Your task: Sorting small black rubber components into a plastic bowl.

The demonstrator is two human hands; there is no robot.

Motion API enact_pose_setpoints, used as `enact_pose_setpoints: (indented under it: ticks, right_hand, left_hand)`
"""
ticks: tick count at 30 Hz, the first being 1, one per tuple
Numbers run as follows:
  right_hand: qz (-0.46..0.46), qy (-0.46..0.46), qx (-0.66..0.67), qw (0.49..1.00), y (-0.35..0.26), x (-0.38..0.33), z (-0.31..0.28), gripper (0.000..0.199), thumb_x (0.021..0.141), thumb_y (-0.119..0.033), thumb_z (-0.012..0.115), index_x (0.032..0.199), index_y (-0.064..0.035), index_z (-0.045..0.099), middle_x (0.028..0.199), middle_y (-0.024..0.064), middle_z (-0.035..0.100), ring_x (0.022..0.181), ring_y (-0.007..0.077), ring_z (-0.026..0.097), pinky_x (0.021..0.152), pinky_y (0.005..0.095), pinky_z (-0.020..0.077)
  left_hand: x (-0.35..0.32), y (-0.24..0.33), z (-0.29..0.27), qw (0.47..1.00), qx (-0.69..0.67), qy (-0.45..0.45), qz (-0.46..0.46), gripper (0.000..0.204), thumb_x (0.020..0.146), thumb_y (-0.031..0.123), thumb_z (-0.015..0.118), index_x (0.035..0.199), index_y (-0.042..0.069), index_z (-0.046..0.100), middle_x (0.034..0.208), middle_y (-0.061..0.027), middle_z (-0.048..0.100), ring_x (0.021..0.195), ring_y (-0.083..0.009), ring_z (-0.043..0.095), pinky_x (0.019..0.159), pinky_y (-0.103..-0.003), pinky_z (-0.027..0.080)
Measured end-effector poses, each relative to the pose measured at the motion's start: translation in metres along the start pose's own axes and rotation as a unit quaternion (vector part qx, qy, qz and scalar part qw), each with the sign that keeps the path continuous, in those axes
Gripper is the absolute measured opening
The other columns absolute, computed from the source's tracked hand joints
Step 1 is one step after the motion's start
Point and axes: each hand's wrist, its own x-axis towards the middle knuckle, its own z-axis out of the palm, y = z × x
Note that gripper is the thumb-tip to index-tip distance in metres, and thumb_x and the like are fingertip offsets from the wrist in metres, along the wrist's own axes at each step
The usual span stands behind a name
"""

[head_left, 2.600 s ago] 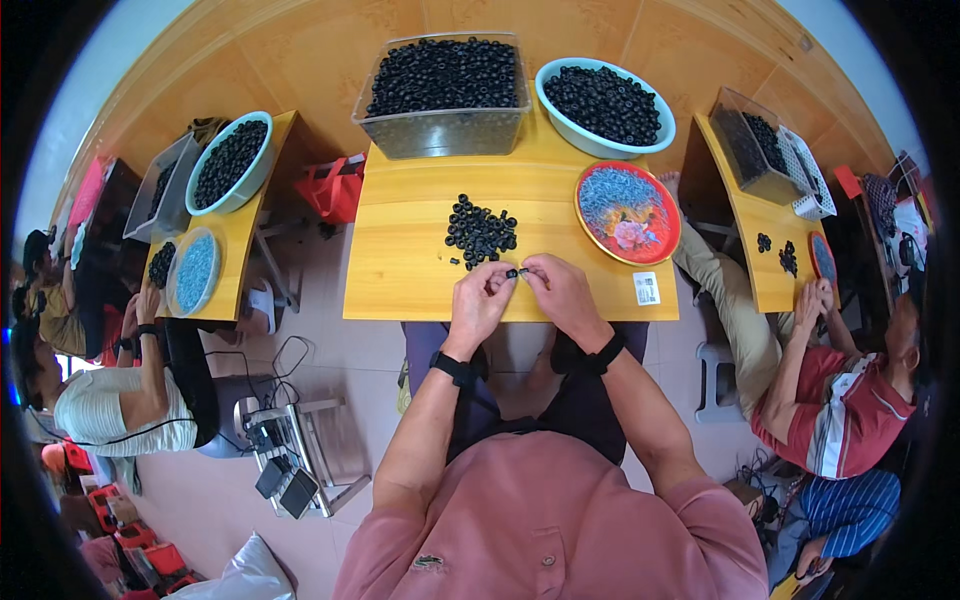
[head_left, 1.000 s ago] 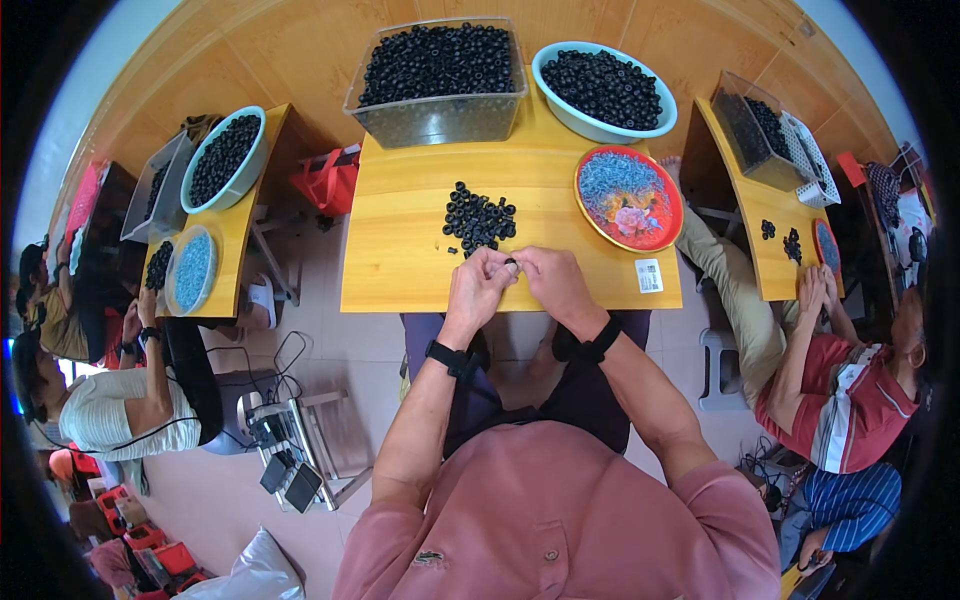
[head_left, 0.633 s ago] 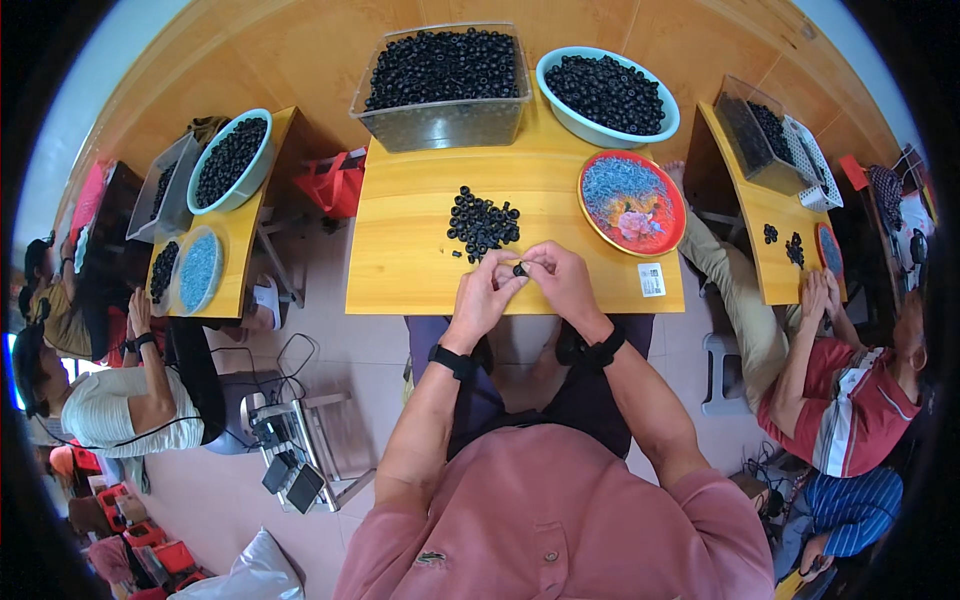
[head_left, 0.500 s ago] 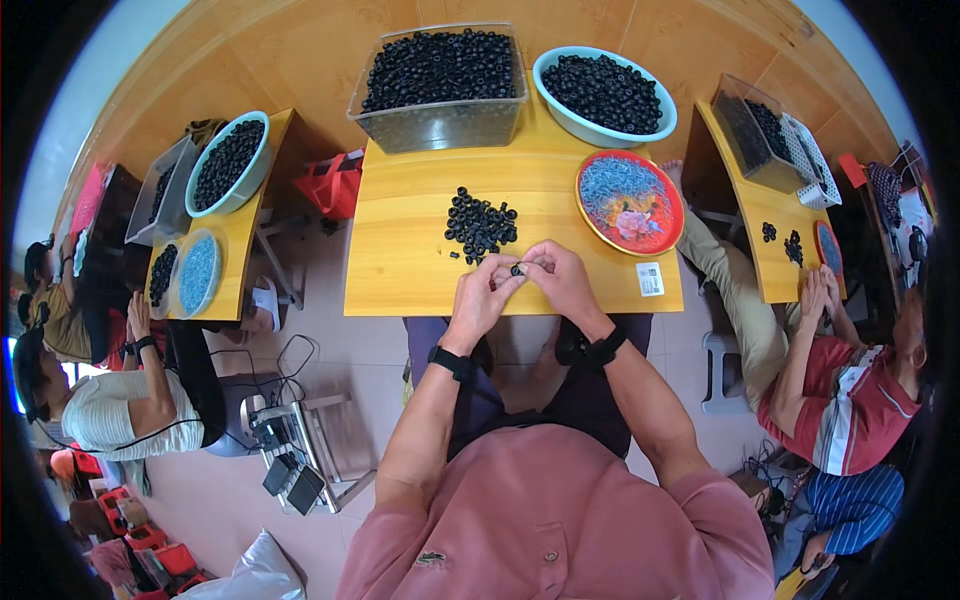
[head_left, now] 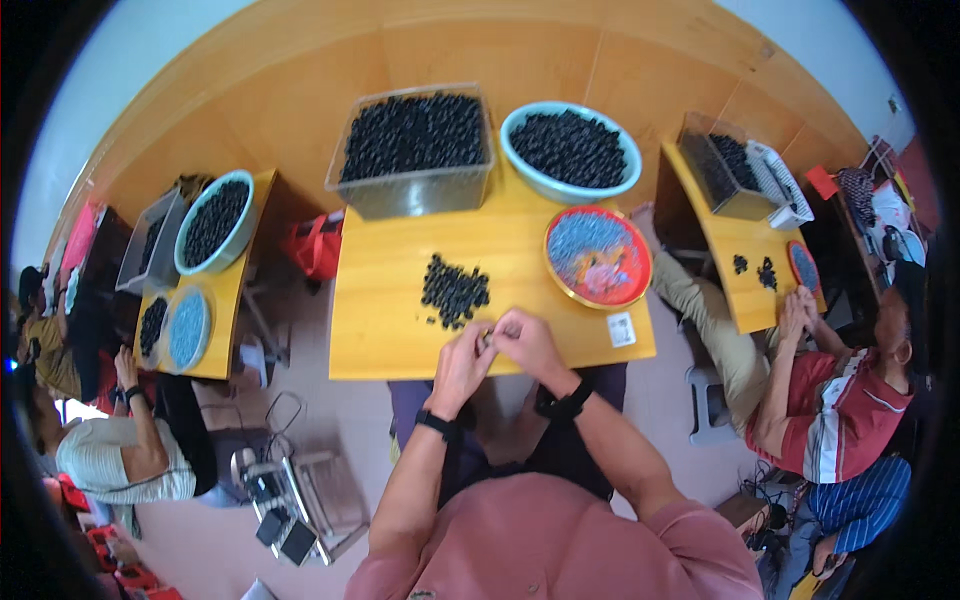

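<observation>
A small piece (head_left: 487,339), blurred and mostly hidden, is in a narrow fingertip pinch of the left hand (head_left: 460,372) over the near edge of the yellow table (head_left: 385,235), probably because its size suits fingertips. The right hand (head_left: 529,345) meets it; whether it grips too, I cannot tell. Just beyond, black pieces (head_left: 455,292) lie loose, seemingly within easy reach. To the right, a red tray (head_left: 631,280) keeps blue slivers (head_left: 588,234) apart. A clear tub (head_left: 415,197) and pale-blue basin (head_left: 570,191) stand far back, likely to save working room.
</observation>
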Motion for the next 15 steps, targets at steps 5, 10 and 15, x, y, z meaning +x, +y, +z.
enact_pose_setpoints:
  ticks: [5,10,15]
  right_hand:
    - [0.007,-0.018,-0.016,1.0,-0.012,-0.003,-0.001,0.007,0.089,0.003,0.069,0.088,0.0005,0.062,0.083,0.0001,0.066,0.077,0.0056,0.062,0.069,0.0235,0.0517]
    - [0.029,-0.019,0.008,0.999,-0.021,-0.003,0.002,0.007,0.09,0.001,0.069,0.088,0.0004,0.062,0.082,0.0006,0.066,0.075,0.0055,0.062,0.067,0.0236,0.0514]
    - [0.03,-0.014,-0.04,0.999,-0.017,0.0,0.002,0.008,0.09,-0.001,0.07,0.088,0.0005,0.063,0.081,0.0011,0.066,0.074,0.0057,0.062,0.067,0.0231,0.051]
  left_hand:
    - [-0.003,0.0,0.0,0.999,0.013,0.006,0.032,0.021,0.089,0.008,0.073,0.107,0.002,0.064,0.068,-0.0131,0.058,0.059,-0.0226,0.058,0.059,-0.035,0.049]
    - [-0.002,-0.003,-0.001,0.998,0.031,0.0,0.052,0.019,0.09,0.006,0.07,0.106,0.001,0.061,0.072,-0.0167,0.061,0.063,-0.0312,0.062,0.06,-0.039,0.05]
    - [-0.001,-0.007,0.0,0.996,0.041,0.006,0.076,0.015,0.092,0.006,0.066,0.104,0.001,0.059,0.08,-0.0224,0.064,0.075,-0.0401,0.066,0.066,-0.045,0.052]
